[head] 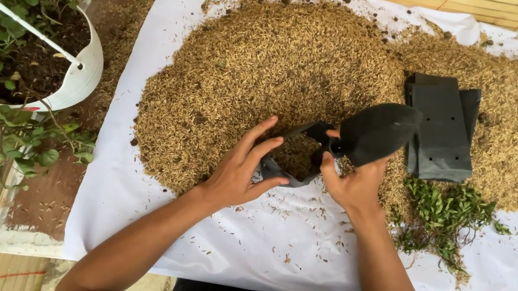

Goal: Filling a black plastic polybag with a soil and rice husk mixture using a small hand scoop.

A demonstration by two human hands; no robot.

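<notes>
Now my left hand [242, 171] spreads its fingers against the near lip of the black grow bag [343, 142] | my right hand [353, 179] pinches the far lip | bag lies open on the husk pile [272, 63] | flat black bags [443, 127] stacked just right | green cuttings [447, 215] on white sheet [296, 257] | white pot [85, 71] far left.
</notes>
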